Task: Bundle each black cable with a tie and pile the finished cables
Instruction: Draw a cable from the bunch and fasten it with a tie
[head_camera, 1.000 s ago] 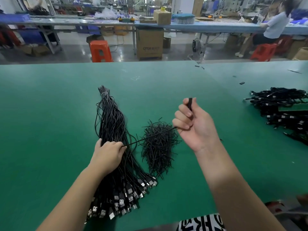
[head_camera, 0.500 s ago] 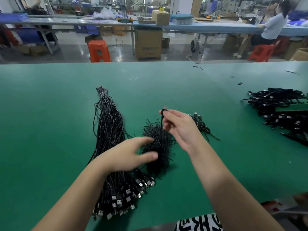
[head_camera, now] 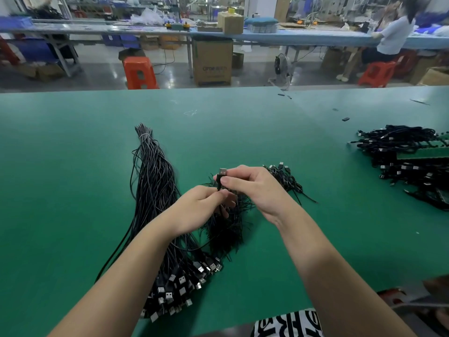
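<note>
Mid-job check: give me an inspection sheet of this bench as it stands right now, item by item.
Surface: green table, a few small dark scraps near the far right.
Job's things: loose cable bunch on the left, tied at its far end, plugs toward the person; pile of ties under the hands.
Clutter: small cable heap behind the right hand; larger cable pile at far right.
Grips: right hand pinches one cable below its plug; left hand pinches it lower.
Cables: none crossing the hands.
Surroundings: benches, cardboard boxes, orange stool, seated person.
</note>
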A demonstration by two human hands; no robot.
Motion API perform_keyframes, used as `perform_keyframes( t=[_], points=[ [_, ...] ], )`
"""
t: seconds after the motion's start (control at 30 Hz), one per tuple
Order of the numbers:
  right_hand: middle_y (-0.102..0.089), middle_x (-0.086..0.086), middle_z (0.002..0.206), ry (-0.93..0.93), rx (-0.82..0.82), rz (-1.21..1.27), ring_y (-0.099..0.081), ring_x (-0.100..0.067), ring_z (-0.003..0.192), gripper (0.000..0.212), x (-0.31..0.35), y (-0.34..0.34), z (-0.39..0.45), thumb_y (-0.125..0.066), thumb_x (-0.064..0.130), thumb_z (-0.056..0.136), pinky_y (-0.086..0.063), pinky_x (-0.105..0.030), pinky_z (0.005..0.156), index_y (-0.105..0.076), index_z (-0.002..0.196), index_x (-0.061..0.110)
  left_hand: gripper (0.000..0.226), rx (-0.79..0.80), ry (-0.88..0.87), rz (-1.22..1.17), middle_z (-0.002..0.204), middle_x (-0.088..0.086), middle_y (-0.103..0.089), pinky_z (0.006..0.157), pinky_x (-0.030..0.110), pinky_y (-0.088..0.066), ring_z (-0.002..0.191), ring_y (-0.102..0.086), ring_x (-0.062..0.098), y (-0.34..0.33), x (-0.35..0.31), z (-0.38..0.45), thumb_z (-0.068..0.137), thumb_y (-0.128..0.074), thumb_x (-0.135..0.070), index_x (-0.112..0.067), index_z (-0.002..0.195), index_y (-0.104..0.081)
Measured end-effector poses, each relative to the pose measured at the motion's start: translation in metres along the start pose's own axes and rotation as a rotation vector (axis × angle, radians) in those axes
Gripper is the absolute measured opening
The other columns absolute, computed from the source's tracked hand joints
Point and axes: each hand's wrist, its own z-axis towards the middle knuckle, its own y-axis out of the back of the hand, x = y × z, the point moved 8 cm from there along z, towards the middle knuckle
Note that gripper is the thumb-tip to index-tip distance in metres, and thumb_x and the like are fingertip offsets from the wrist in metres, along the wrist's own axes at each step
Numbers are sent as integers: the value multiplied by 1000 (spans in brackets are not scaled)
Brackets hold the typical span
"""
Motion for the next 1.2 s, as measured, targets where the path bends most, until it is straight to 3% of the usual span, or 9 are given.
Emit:
perform_keyframes(
  t=[0.17, 0.33, 0.43, 0.57, 0.67, 0.77, 0.87, 1.0, 1.2],
  points=[
    [-74, 8, 94, -13, 29, 21, -66, -9, 88, 16, -6, -5, -1, -70, 17, 93, -52, -24, 82, -77, 107, 14, 50, 50, -58, -80, 99, 1, -77, 89, 33, -47, 93, -70, 14, -5, -3, 1, 92, -35, -43, -16, 102, -77],
    [-70, 5, 125, -129, 73, 6, -63, -12, 119, 44, -31, -20, -2, -45, 60, 97, -44, -39, 111, -61, 128, 34, 48, -243, -202, -245, 102, 0, -77, 89, 33, -47, 98, -69, 14, 34, -7, 2, 100, -32, -35, -19, 110, -76],
    [-74, 4, 89, -215, 175, -5, -70, -15, 97, 43, -46, -40, -8, -39, 56, 100, -49, -37, 101, -70, 102, 27, 49, -391, -244, -501, 110, 9, -75, 93, 37, -49, 105, -67, 21, 59, 0, 3, 102, -29, -34, -10, 116, -69],
    [-29, 7, 56, -288, 247, 424, -36, -12, 51, 41, -52, -62, -12, -49, 45, 100, -51, -30, 65, -59, 69, 21, 55, -285, -308, -1085, 112, 19, -72, 93, 37, -55, 111, -68, 32, 66, -8, 8, 107, -25, -29, 0, 109, -71],
    [-24, 8, 53, -366, 287, 681, -28, -10, 47, 43, -60, -73, -13, -48, 38, 104, -43, -26, 56, -48, 64, 21, 49, -58, -291, -1292, 70, 0, -66, 52, 22, -45, 53, -58, 9, 67, -14, 1, 102, -36, -33, -14, 78, -74],
    [-27, 10, 49, -418, 275, 790, -28, -7, 44, 44, -69, -72, -15, -49, 36, 102, -39, -23, 52, -48, 61, 21, 35, 411, -162, -971, 53, 3, -56, 37, 21, -19, 33, -32, 6, 35, -19, -12, 95, -55, -32, -4, 79, -70],
    [-27, 11, 49, -446, 223, 829, -28, -6, 43, 38, -76, -63, -15, -53, 35, 97, -36, -21, 46, -49, 62, 21, 46, 625, 52, -339, 64, 19, -67, 34, 18, -34, 36, -54, 16, 9, 9, -26, 100, -47, -32, 6, 92, -72],
    [-26, 10, 51, -448, 271, 838, -22, -6, 42, 36, -74, -67, -18, -54, 35, 98, -24, -18, 40, -50, 65, 20, 46, 382, 331, 26, 88, 20, -75, 58, 30, -57, 74, -74, 33, 13, 50, -20, 108, -39, -32, 2, 101, -70],
    [-25, 9, 50, -377, 284, 790, -17, -7, 44, 36, -63, -73, -16, -51, 38, 98, -24, -17, 40, -53, 67, 19, 43, 187, 73, 192, 97, -9, -71, 98, 40, -50, 91, -64, 6, 21, 44, -9, 98, -41, -51, -20, 102, -70]
  ],
)
